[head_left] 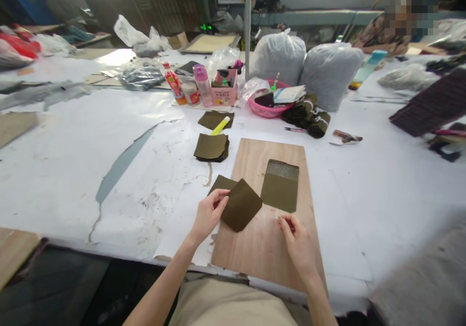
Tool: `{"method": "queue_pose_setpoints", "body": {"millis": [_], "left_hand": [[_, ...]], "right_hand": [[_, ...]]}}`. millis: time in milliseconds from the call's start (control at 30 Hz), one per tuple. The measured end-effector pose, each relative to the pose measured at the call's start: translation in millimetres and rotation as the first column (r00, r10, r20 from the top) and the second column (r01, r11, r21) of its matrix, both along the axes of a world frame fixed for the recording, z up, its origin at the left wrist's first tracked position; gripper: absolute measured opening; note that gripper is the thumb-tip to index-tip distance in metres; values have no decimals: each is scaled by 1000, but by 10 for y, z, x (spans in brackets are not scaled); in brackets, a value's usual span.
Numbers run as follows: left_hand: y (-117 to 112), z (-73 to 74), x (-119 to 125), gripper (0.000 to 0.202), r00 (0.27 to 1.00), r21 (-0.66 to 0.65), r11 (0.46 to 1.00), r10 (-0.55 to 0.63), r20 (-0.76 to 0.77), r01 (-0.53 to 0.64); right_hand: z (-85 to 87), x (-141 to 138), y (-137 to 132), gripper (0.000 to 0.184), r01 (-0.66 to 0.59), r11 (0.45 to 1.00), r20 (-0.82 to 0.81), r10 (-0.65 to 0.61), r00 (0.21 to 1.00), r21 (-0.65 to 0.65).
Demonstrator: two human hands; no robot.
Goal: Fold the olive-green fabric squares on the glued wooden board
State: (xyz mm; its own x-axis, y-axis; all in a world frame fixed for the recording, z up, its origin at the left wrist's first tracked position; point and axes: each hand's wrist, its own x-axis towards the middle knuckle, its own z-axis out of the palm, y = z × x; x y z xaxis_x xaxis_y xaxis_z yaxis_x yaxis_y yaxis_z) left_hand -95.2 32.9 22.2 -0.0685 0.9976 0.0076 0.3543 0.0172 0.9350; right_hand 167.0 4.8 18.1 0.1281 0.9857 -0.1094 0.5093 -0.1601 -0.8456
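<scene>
My left hand [209, 213] pinches the left edge of an olive-brown fabric piece [242, 204] that lies tilted over the left side of a wooden board [265, 248]. Under it another dark piece [221, 184] sticks out past the board's edge. My right hand [297, 241] rests on the board lower right, fingers curled together, apart from the fabric. A third olive piece [280, 186] with a lighter woven strip along its top lies flat on the board to the right.
A stack of olive pieces [211, 147] and a yellow tube [220, 125] on more fabric lie beyond the board. Further back stand bottles [174, 84], a pink box [224, 87], a pink basin [267, 106], fabric rolls [307, 116] and stuffed bags [329, 73]. A person sits at the far right.
</scene>
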Motion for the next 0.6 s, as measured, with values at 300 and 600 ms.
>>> {"method": "queue_pose_setpoints", "body": {"millis": [300, 600], "left_hand": [[49, -323, -165, 32, 739, 315, 947, 256, -624, -62], [55, -393, -167, 27, 546, 282, 953, 296, -784, -113]], "right_hand": [[-220, 69, -15, 30, -112, 993, 142, 107, 984, 30], [-244, 45, 71, 24, -172, 973, 299, 119, 947, 157]]}}
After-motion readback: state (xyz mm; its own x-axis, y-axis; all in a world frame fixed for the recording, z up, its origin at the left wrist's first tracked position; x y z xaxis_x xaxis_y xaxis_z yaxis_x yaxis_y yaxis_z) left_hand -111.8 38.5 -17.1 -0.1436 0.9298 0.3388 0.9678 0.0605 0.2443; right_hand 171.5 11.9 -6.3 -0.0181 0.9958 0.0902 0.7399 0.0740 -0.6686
